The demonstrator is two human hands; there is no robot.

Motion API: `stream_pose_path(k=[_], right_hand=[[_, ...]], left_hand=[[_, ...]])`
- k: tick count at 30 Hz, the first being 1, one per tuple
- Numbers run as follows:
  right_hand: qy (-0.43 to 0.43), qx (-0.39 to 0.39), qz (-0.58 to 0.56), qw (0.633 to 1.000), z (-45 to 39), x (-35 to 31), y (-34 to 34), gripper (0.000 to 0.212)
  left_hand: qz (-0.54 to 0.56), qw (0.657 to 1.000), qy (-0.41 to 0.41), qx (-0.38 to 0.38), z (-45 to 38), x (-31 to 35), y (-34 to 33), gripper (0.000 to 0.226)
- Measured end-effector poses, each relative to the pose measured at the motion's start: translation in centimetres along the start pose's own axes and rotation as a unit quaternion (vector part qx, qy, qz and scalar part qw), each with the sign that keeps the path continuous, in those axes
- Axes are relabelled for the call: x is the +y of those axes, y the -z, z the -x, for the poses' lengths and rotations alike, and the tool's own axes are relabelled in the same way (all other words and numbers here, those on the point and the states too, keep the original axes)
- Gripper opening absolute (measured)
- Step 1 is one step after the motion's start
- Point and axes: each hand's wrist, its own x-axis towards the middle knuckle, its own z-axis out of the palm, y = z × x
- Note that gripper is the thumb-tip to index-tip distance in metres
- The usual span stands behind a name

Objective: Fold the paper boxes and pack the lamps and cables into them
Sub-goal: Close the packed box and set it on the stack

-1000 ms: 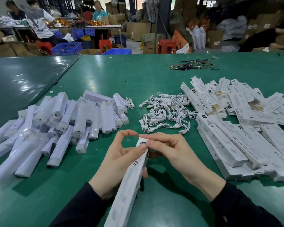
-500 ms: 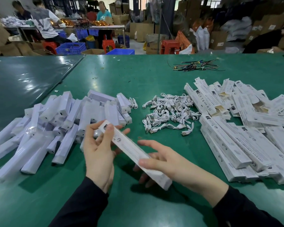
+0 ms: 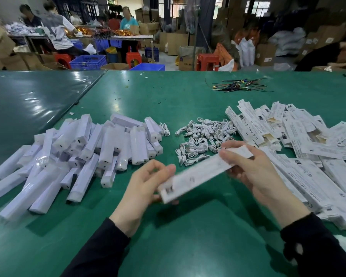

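White paper box (image 3: 196,174), long and slim, blurred, held above the green bench (image 3: 188,236) at lower centre of frame, slanting up to the right. Left hand (image 3: 142,190) grips its lower-left end, thumb on top, fingers curled under. Right hand (image 3: 254,168) grips the upper-right end, fingers wrapped over the edge. Black sleeves at bottom of frame. Further up: heap of wrapped white lamps (image 3: 84,152) at mid left, pile of coiled white cables (image 3: 204,138) at centre, stack of flat printed boxes (image 3: 308,148) at mid right. Beyond, upper right of bench, bundle of thin coloured wires (image 3: 240,85). Top of frame: ppl at tables, cartons, red stools, blue crates.
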Motion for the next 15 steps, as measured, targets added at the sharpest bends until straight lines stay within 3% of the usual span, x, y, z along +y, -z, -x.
stream_pose_path(k=[3, 6, 8, 11, 15], right_hand=[[0.01, -0.11, 0.087, 0.99, 0.5, -0.1, -0.1, 0.042], [0.025, -0.145, 0.119, 0.982, 1.1, 0.7, -1.3, 0.044], [0.038, -0.092, 0.1, 0.99, 0.7, 2.1, -2.6, 0.041], [0.001, 0.014, 0.031, 0.999, -1.3, 3.2, -4.8, 0.022], [0.094, 0.006, 0.157, 0.983, -4.5, 4.1, -7.7, 0.01]], left_hand=[[-0.028, 0.981, 0.107, -0.16, 0.3, 0.3, 0.8, 0.025], [0.011, 0.953, 0.168, -0.253, 0.7, -0.3, 0.6, 0.04], [0.008, 0.963, 0.165, -0.214, 0.7, -0.8, -0.1, 0.044], [0.027, 0.987, 0.13, -0.094, 0.2, -0.8, -0.5, 0.045], [0.099, 0.992, 0.028, 0.071, -0.2, -0.2, 0.0, 0.041]])
